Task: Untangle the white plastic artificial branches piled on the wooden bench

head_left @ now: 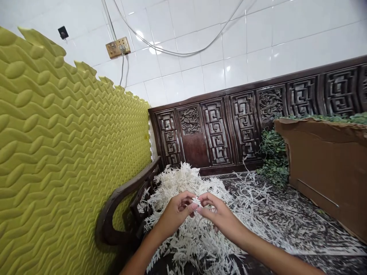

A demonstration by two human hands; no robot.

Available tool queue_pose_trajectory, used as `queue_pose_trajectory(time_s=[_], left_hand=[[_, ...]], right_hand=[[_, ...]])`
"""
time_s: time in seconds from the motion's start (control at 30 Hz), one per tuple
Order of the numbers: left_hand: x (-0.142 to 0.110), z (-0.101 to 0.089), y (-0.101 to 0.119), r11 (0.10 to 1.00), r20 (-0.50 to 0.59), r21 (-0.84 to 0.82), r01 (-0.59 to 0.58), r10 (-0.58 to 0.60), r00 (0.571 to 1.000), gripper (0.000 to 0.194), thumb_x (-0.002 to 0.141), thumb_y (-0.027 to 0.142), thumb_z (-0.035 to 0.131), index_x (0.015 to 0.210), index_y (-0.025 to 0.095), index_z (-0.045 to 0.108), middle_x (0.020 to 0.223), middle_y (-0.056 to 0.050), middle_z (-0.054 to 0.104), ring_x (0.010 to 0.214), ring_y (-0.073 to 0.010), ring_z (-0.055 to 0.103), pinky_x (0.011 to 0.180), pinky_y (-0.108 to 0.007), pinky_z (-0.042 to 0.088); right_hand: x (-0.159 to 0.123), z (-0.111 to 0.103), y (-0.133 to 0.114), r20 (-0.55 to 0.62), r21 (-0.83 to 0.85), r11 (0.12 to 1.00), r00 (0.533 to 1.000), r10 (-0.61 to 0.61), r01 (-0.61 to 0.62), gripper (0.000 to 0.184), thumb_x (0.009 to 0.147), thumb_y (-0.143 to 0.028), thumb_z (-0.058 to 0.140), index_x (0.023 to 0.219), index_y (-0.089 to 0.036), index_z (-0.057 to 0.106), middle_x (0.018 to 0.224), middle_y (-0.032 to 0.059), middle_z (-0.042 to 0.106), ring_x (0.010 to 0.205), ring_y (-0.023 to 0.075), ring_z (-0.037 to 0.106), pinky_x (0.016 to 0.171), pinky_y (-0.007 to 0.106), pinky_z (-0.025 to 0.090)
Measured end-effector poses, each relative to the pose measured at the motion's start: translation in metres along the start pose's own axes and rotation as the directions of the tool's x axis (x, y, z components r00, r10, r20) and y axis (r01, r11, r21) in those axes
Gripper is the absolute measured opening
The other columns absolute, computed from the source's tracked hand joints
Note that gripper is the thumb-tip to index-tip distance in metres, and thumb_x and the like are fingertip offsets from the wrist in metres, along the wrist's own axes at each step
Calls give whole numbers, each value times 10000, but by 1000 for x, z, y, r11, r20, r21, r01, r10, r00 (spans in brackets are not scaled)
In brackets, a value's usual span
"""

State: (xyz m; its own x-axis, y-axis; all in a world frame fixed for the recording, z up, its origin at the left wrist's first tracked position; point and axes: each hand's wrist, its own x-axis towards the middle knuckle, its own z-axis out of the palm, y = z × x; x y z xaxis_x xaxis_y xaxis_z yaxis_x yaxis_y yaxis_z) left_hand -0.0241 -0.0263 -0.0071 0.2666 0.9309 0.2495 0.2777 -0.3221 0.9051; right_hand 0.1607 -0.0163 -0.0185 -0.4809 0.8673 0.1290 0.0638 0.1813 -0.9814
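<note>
My left hand (180, 208) and my right hand (213, 210) meet fingertip to fingertip in the middle of the view. Pinched between them is a small white plastic sprig (196, 201) with thin prongs; the fingers cover much of it. Both hands are closed on this piece. Below and behind them spreads a big heap of similar white sprigs (183, 177) on the seat of a dark wooden bench. Longer, thinner white stems (252, 194) lie loose to the right of the heap.
A curved wooden armrest (110, 214) and a yellow foam mat wall (71, 152) stand at the left. The carved backrest (196, 147) runs behind. On the right, a cardboard box (327, 164) sits beside green artificial foliage (273, 160). A socket (118, 47) with a cable is on the tiled wall.
</note>
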Motion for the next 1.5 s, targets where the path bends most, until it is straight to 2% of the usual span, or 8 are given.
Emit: queue_pose_trajectory(time_s=[0.2,0.47,0.7,0.87,1.03,1.2,1.37,1.5], left_hand=[[2,-2,0,996,-86,-93,-10,2,996,292,787,341,673,996,158,582,790,-11,571,694,-135,560,615,-265,522],[1,-5,5,986,-96,-169,-9,-8,995,291,801,369,658,986,153,597,784,-21,570,681,-138,565,623,-297,557],[-1,0,9,975,-68,-221,-10,-5,998,210,796,349,664,849,164,581,822,-27,554,777,-153,539,655,-299,562],[1,-1,4,969,-5,-247,-12,11,1000,192,798,333,665,849,163,591,923,-55,545,860,-168,504,618,-253,551],[2,-5,-2,968,3,-250,-18,19,1000,187,800,323,671,846,148,622,821,-44,547,747,-140,510,519,-203,502],[1,-5,2,969,52,-243,-52,67,996,149,805,292,674,838,150,648,817,-39,550,718,-142,567,517,-211,493],[1,-7,0,978,72,-191,-86,102,992,142,798,284,683,804,141,678,822,-36,530,699,-122,533,525,-206,485],[1,-6,-1,983,101,-158,-89,106,989,153,798,285,687,819,134,682,843,-45,561,684,-112,540,534,-200,467]], right_hand=[[4,2,4,-19,8,992,992,-126,126,324,893,-514,479,824,-206,555,786,3,541,782,182,528,697,290,422],[0,5,-3,-78,-30,995,992,-97,95,280,921,-465,443,822,-218,530,748,-6,556,740,183,532,692,302,381],[2,7,-4,-178,20,991,976,-128,133,213,900,-361,460,745,-216,472,1047,24,567,906,207,529,788,330,386],[2,3,-5,-156,-18,993,981,-119,118,206,874,-339,496,718,-206,488,1130,29,556,1023,237,511,849,354,366],[2,-1,-1,-74,14,994,991,-109,110,202,889,-387,489,781,-217,500,798,4,562,769,195,522,716,324,379],[0,1,1,0,103,992,997,-78,78,231,877,-420,545,1006,-233,501,836,2,619,803,199,559,744,327,378],[3,-3,0,127,20,991,983,-131,130,319,891,-457,522,770,-170,593,737,5,575,723,168,528,677,282,377],[4,-6,1,183,22,988,971,-151,150,257,863,-382,582,753,-150,604,720,4,568,694,151,494,650,267,370]])
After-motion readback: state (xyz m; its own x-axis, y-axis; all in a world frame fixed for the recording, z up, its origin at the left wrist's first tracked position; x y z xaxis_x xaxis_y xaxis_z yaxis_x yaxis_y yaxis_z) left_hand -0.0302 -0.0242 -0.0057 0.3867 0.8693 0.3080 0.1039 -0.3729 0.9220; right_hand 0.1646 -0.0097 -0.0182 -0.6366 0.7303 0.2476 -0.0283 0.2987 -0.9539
